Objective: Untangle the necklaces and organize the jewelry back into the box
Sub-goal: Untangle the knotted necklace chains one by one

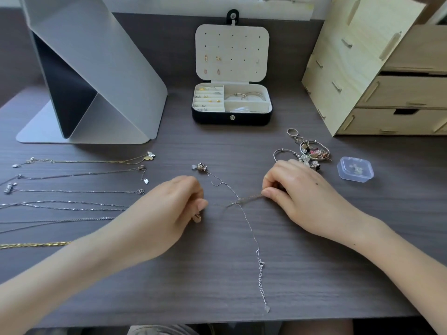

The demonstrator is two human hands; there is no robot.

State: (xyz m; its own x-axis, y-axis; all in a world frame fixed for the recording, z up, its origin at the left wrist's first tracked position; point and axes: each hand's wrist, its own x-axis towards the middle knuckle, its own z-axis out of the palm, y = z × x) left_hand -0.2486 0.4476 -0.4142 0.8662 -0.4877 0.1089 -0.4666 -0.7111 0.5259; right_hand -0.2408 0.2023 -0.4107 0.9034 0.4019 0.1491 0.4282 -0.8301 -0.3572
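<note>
Both hands are down on the desk (205, 274), working the tangled chains (249, 197) between them. Right hand (300, 189): fingers curled tight, thumb and forefinger pinching the bunched strands at the knot's right end. Left hand (174, 204): curled too, thumb pressed to the fingers on a very faint strand that runs across to the knot, with a small gold piece (197, 217) poking out below the thumb. From the knot, one strand climbs to a round pendant (202, 167) lying on the desk. Another trails toward the near edge and ends in a clasp and extender (261, 281). Off to the left, necklaces (84, 162) lie stretched out in separate rows. The box (232, 118) sits open at the back, earrings pinned on its lid, bangles in a compartment. Right of the hands there's a heap of bangles and charms (313, 151), with a clear case (355, 169) just beside it.
</note>
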